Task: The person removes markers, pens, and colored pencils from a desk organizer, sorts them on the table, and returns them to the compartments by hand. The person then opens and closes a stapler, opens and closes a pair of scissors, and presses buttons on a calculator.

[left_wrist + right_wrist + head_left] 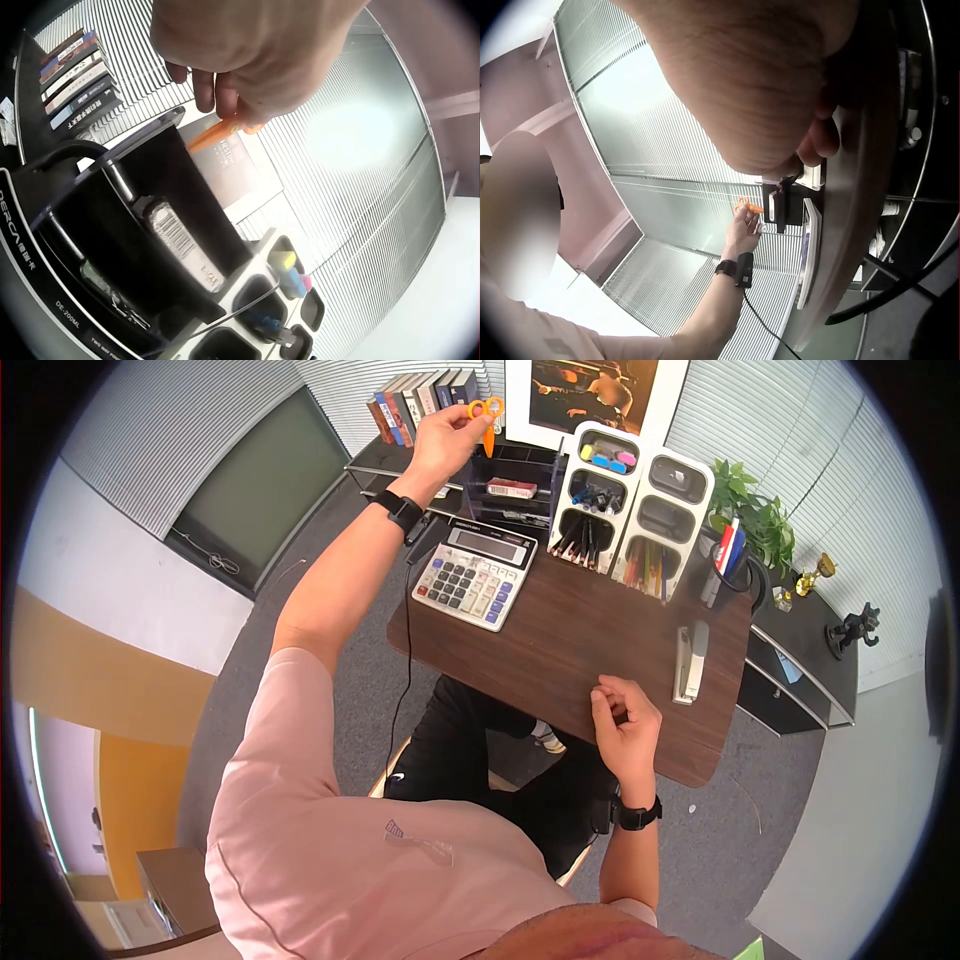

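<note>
My left hand (447,445) pinches a pair of orange-handled scissors (489,440), raised over the dark desk organizer (482,500) at the back of the desk. In the left wrist view the orange tip of the scissors (214,136) points down and left, near the organizer's upper edge. A boxed item with a barcode (182,244) lies inside one of its compartments. At the desk's front edge my right hand (626,732) rests with loosely curled fingers and nothing in them; a grey-white stapler (690,663) lies just beyond it.
A large calculator (476,576) lies on the left of the brown desk (590,630). White pen holders (600,490) with pens and pencils stand at the back, beside a mesh cup (735,565) of markers. Books (420,402) and a framed picture (595,400) are behind.
</note>
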`<act>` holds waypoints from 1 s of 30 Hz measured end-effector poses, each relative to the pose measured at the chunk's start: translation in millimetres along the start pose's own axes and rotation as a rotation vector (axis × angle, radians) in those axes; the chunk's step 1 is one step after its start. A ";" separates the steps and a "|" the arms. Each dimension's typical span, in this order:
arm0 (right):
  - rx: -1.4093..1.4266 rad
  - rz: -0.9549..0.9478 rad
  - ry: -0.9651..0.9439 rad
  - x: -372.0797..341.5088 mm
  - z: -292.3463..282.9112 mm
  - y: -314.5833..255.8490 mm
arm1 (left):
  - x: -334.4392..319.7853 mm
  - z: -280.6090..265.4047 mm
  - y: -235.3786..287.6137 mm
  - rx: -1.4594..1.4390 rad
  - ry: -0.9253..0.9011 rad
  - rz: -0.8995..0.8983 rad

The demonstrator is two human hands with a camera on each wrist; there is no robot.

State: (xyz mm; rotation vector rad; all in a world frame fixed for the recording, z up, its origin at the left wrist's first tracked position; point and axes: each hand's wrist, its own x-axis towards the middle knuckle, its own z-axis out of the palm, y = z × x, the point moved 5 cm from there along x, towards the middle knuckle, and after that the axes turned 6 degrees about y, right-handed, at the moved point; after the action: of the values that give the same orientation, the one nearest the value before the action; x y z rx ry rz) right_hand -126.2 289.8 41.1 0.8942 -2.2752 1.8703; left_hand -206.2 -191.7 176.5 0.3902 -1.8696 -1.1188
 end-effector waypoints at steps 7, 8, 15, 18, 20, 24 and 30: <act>-0.001 -0.014 -0.002 0.5 -0.5 -1.9 | -8.8 2.6 -26.2 0.096 -0.015 -0.044; -0.004 -0.019 0.000 0.5 -0.5 -1.9 | -7.5 1.2 -32.2 0.154 -0.010 -0.016; -0.012 -0.013 -0.004 0.5 -0.5 -3.5 | -12.0 -0.5 -37.3 0.292 -0.010 0.093; -0.020 -0.017 -0.001 0.6 -0.1 -4.1 | -15.3 -0.9 -39.0 0.247 -0.040 0.008; -0.018 -0.011 -0.002 0.6 -0.1 -3.7 | -17.0 -3.1 -35.3 0.249 -0.064 0.016; -0.035 -0.018 -0.002 0.8 -0.3 -6.3 | -24.9 -11.8 -26.1 0.142 -0.034 -0.012; -0.041 0.008 0.023 0.6 -0.7 -7.8 | -115.4 -69.1 32.4 0.243 0.132 0.304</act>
State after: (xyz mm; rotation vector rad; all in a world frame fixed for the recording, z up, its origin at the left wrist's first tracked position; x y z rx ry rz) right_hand -123.3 289.5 48.4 0.8549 -2.2984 1.8201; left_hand -80.9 -137.3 154.7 0.2953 -1.8765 -0.6508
